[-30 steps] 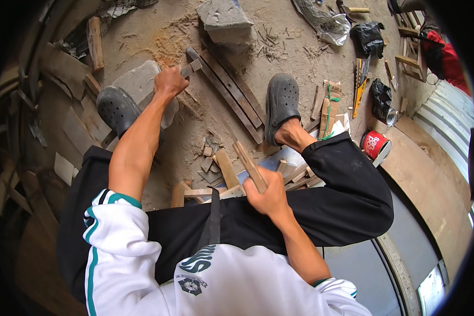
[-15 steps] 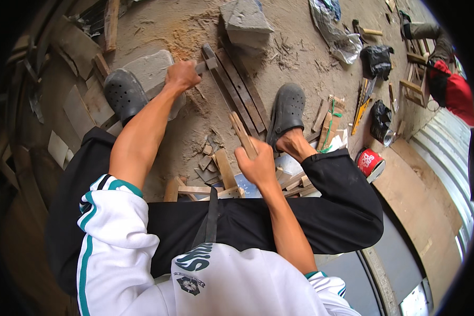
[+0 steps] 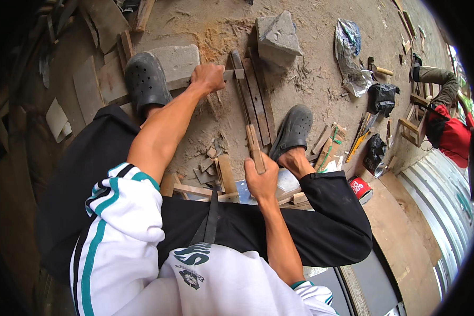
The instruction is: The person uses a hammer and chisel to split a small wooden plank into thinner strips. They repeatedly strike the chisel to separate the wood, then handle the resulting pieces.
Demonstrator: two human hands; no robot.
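Observation:
My left hand [image 3: 208, 77] is closed on a short greyish piece of wood [image 3: 230, 74], which reaches across long dark wooden strips [image 3: 255, 92] on the ground. In my right hand [image 3: 262, 179] is a wooden-handled tool [image 3: 254, 145], its handle pointing away from me. Beyond the handle a thin, narrow part runs along the strips toward the wood piece; seen edge-on, its kind is unclear. A flat concrete slab [image 3: 176, 63] lies left of my left hand, beside my dark clog [image 3: 145, 79].
A concrete block [image 3: 278, 39] stands past the strips. Wood offcuts [image 3: 226, 174] lie between my legs. To the right are a hammer [image 3: 380, 69], a yellow saw [image 3: 357, 146], black plastic bags [image 3: 383, 99] and a red can [image 3: 361, 189]. Another person in red [image 3: 450, 134] is at far right.
The view has shifted, so the scene sits farther right and lower. Both hands keep their grips, and the tool handle stays close to the near end of the strips.

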